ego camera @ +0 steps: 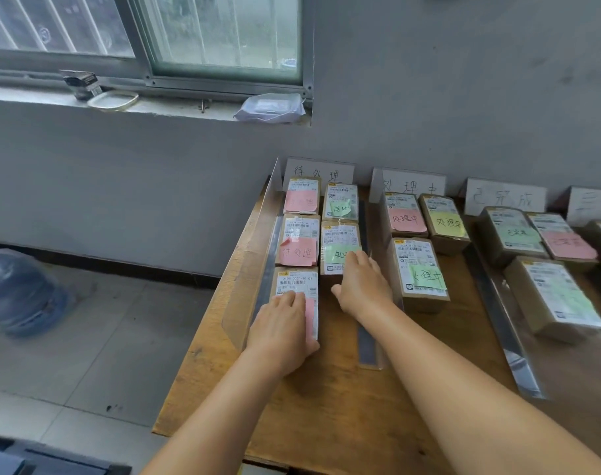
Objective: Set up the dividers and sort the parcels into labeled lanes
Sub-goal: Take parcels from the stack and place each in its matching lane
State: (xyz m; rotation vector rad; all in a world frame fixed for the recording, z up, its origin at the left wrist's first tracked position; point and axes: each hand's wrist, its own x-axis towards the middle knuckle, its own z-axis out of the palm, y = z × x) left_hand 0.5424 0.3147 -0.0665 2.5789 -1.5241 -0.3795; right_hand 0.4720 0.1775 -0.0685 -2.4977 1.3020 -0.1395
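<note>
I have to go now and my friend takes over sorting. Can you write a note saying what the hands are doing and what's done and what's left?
Left hand: lies flat on the nearest parcel in the leftmost lane, fingers straight, no grip.
Right hand: open, fingertips touching the green-note parcel beside it.
Done: clear dividers stand on the table; lane signs lean at the back; five parcels lie in the left lane, three in the second, more in the lanes to the right.
Left: square up these two parcels. The far right lane is cut off, so check it.
</note>
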